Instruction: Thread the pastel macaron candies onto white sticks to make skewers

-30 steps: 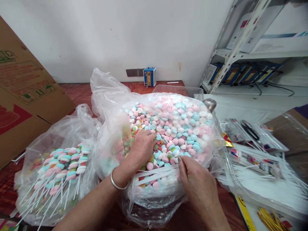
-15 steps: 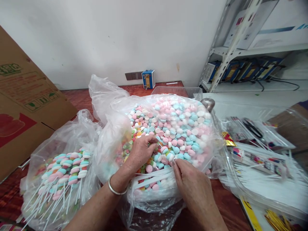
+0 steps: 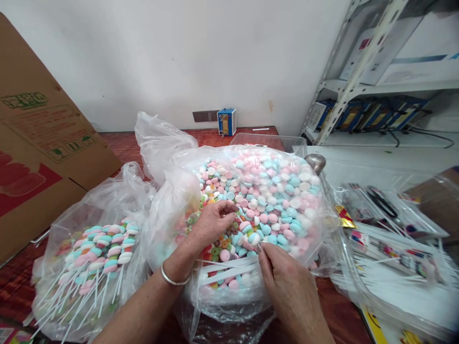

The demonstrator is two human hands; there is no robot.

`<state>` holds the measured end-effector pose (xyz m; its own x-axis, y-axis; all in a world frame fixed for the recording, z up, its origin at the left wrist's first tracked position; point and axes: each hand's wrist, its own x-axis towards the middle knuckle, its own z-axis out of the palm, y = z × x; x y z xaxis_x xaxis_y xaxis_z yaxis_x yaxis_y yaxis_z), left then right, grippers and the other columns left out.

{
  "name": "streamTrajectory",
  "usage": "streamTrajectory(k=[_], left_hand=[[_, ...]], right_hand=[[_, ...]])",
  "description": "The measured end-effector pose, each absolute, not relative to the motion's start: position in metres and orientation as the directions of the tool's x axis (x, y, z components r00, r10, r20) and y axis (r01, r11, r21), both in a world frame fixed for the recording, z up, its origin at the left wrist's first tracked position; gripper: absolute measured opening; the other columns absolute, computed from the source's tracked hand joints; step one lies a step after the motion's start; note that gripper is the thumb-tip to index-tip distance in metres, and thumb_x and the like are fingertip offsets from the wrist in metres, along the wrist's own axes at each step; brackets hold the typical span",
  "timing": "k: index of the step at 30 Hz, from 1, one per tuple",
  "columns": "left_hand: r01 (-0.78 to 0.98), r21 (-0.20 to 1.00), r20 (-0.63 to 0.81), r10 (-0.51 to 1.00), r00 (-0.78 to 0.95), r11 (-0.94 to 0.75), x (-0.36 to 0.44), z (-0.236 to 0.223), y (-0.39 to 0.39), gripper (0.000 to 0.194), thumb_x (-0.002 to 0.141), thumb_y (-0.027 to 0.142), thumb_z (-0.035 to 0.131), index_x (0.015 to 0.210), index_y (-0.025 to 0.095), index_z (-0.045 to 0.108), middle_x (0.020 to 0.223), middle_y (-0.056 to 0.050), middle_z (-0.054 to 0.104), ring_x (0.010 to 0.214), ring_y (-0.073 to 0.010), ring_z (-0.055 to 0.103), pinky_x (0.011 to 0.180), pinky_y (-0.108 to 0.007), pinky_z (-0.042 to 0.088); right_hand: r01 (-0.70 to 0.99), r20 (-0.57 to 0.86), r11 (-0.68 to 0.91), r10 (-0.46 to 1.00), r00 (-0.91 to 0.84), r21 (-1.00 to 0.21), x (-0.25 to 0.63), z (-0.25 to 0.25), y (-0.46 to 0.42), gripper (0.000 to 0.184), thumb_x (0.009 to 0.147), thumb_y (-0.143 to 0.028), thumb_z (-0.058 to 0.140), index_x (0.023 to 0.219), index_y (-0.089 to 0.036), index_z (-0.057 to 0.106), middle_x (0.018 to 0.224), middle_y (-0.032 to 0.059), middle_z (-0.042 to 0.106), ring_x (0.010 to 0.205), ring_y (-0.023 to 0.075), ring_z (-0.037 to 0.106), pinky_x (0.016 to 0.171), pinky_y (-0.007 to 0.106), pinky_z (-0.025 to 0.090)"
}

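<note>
- Left hand (image 3: 215, 222) curls over candies (image 3: 274, 219); I can't tell if it's pinching.
- Right hand (image 3: 290, 282) pinches a candy stick (image 3: 254, 239) above them.
- White straws (image 3: 229, 271) cross the bag (image 3: 168, 196); carton (image 3: 39, 124) left, shelf (image 3: 358, 79) right.

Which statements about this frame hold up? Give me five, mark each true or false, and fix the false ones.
1. A silver-coloured bangle circles the wrist of the left hand. True.
2. The right hand wears a glove. False: the right hand is bare.
3. White sticks lie across the near part of the large candy bag. True.
4. The pile of candy skewers lies to the right of the large candy bag. False: the candy skewers lie to its left.
5. The blue-and-white box stands close to the wall sockets. True.
</note>
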<state>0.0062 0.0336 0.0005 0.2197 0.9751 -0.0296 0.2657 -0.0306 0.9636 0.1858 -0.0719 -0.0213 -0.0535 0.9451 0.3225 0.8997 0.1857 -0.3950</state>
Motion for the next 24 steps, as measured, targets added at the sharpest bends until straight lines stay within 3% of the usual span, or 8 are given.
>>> streamTrajectory(k=[3, 8, 10, 12, 14, 18, 20, 24], left_hand=[[0.251, 0.968, -0.046, 0.974, 0.222, -0.011, 0.009, 0.003, 0.032, 0.023, 0.078, 0.021, 0.064, 0.100, 0.015, 0.069, 0.077, -0.004, 0.074, 0.059, -0.0172, 0.070, 0.057, -0.027, 0.056], [0.263, 0.964, -0.090, 0.964, 0.251, 0.022, 0.009, 0.009, 0.028, 0.016, 0.080, 0.022, 0.065, 0.091, 0.015, 0.073, 0.066, -0.004, 0.072, 0.058, -0.0184, 0.069, 0.059, -0.029, 0.056], [0.304, 0.951, -0.018, 0.964, 0.266, -0.066, 0.004, 0.011, 0.027, 0.019, 0.084, 0.023, 0.061, 0.096, 0.018, 0.075, 0.078, -0.006, 0.075, 0.070, -0.0210, 0.072, 0.067, -0.032, 0.057], [0.428, 0.867, 0.140, 0.950, 0.280, -0.255, -0.001, 0.012, 0.025, 0.025, 0.087, 0.018, 0.059, 0.104, 0.022, 0.076, 0.098, -0.007, 0.077, 0.091, -0.0242, 0.072, 0.083, -0.037, 0.056], [0.609, 0.672, 0.265, 0.905, 0.333, -0.421, -0.007, 0.011, 0.022, 0.028, 0.086, 0.014, 0.060, 0.108, 0.024, 0.076, 0.109, -0.008, 0.074, 0.107, -0.0270, 0.066, 0.095, -0.042, 0.050], [0.810, 0.306, 0.247, 0.863, 0.440, -0.500, -0.011, 0.004, 0.018, 0.016, 0.085, 0.014, 0.067, 0.095, 0.022, 0.077, 0.105, -0.009, 0.070, 0.111, -0.0301, 0.058, 0.101, -0.049, 0.043], [0.830, 0.263, 0.258, 0.865, 0.431, -0.492, -0.011, 0.000, 0.018, 0.010, 0.085, 0.015, 0.068, 0.090, 0.021, 0.075, 0.101, -0.008, 0.070, 0.109, -0.0295, 0.058, 0.100, -0.049, 0.042], [0.804, 0.355, 0.315, 0.871, 0.377, -0.476, -0.009, -0.001, 0.018, 0.004, 0.087, 0.017, 0.069, 0.088, 0.019, 0.073, 0.095, -0.007, 0.072, 0.100, -0.0257, 0.062, 0.094, -0.043, 0.045]], right_hand=[[0.903, 0.325, 0.173, 0.945, -0.039, -0.393, 0.185, -0.023, -0.071, 0.028, 0.101, -0.025, 0.045, 0.078, -0.025, 0.061, 0.071, -0.0010, 0.071, 0.059, 0.0178, 0.067, 0.052, 0.029, 0.028], [0.906, 0.316, 0.148, 0.949, -0.017, -0.396, 0.181, -0.021, -0.068, 0.031, 0.100, -0.026, 0.045, 0.073, -0.025, 0.059, 0.065, -0.0009, 0.068, 0.055, 0.0185, 0.065, 0.051, 0.029, 0.028], [0.896, 0.330, 0.153, 0.944, -0.008, -0.417, 0.180, -0.020, -0.067, 0.032, 0.101, -0.028, 0.044, 0.073, -0.025, 0.060, 0.065, -0.0009, 0.068, 0.055, 0.0184, 0.065, 0.052, 0.029, 0.030], [0.882, 0.342, 0.164, 0.940, -0.004, -0.442, 0.181, -0.020, -0.068, 0.033, 0.102, -0.029, 0.042, 0.075, -0.024, 0.061, 0.066, -0.0007, 0.069, 0.057, 0.0180, 0.066, 0.053, 0.028, 0.031], [0.880, 0.344, 0.172, 0.939, -0.011, -0.443, 0.184, -0.020, -0.069, 0.035, 0.103, -0.030, 0.040, 0.076, -0.024, 0.062, 0.067, -0.0004, 0.069, 0.057, 0.0176, 0.066, 0.053, 0.028, 0.031], [0.903, 0.343, 0.205, 0.937, -0.070, -0.377, 0.186, -0.020, -0.074, 0.034, 0.102, -0.029, 0.042, 0.073, -0.025, 0.060, 0.064, -0.0018, 0.069, 0.054, 0.0176, 0.066, 0.050, 0.028, 0.028], [0.908, 0.349, 0.216, 0.934, -0.084, -0.360, 0.185, -0.020, -0.076, 0.034, 0.101, -0.027, 0.042, 0.072, -0.025, 0.059, 0.063, -0.0022, 0.069, 0.053, 0.0177, 0.066, 0.049, 0.029, 0.028], [0.904, 0.372, 0.229, 0.924, -0.086, -0.361, 0.183, -0.020, -0.077, 0.037, 0.102, -0.027, 0.040, 0.070, -0.025, 0.058, 0.061, -0.0021, 0.069, 0.051, 0.0177, 0.066, 0.048, 0.029, 0.029]])
